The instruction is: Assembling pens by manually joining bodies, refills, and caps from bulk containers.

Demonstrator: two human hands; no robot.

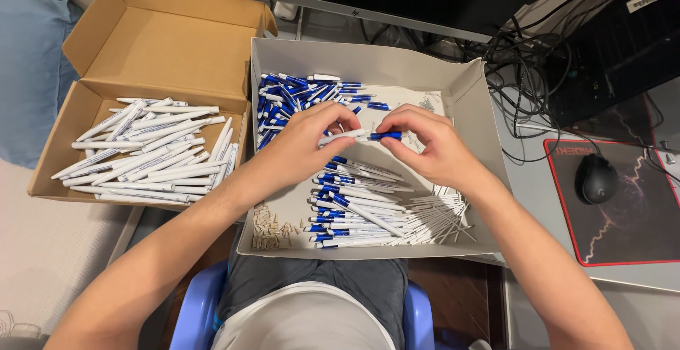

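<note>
- A white pen barrel (342,136) and a blue pen part (384,136) meet end to end above the middle of the grey tray (368,58).
- The left hand (304,141) pinches the white barrel between thumb and fingertips; the right hand (428,144) is clamped on the blue part the same way.
- Under the hands lie assembled blue-and-white pens (350,208); a heap of blue parts (290,98) fills the tray's far left corner, thin white refills (443,219) its near right, and small beige pieces (273,226) its near left. Each heap is too many to count.
- One cardboard box (163,45) just left of the tray holds white pen barrels (152,151), its lid standing open.
- Right of the tray, beyond cables (528,88), one black mouse (595,178) sits on a dark mat (637,215).
- Bare tray floor shows at far right; both forearms cross the near wall.
</note>
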